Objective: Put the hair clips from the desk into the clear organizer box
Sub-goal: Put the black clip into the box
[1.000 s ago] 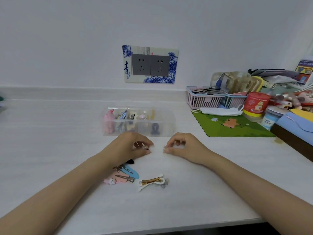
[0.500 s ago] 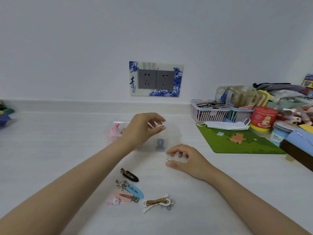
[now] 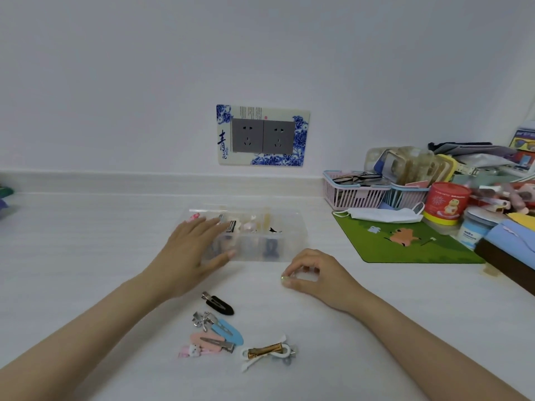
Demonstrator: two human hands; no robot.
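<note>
The clear organizer box (image 3: 269, 241) stands on the white tabletop (image 3: 86, 256) near the wall, its compartments already containing several small clips and trinkets, seen only indistinctly through the plastic. The left hand (image 3: 194, 250) lies against the box's left end with fingers spread and extended over the near-left compartments; its grip is open and nothing is seen held in it. The right hand (image 3: 315, 274) rests on the tabletop just in front of the box's right corner, fingers curled and thumb pinched to forefinger; something small and shiny shows at the fingertips (image 3: 285, 280), too small to identify, so what the closed grip holds cannot be told. Hair clips remain on the tabletop nearer the viewer, between the two forearms: a black clip (image 3: 220, 303) lying apart at the top of the group; below it a silver clip (image 3: 202, 319) touching a blue clip (image 3: 228, 332); a pink clip (image 3: 210, 342) overlapped by the blue one; a small pink figure clip (image 3: 191, 351) at its left end; and a white and gold clip (image 3: 267, 351) just to the right. A green mat (image 3: 405, 244) lies to the right of the box, with a white face mask (image 3: 382, 215) on its far edge.
</note>
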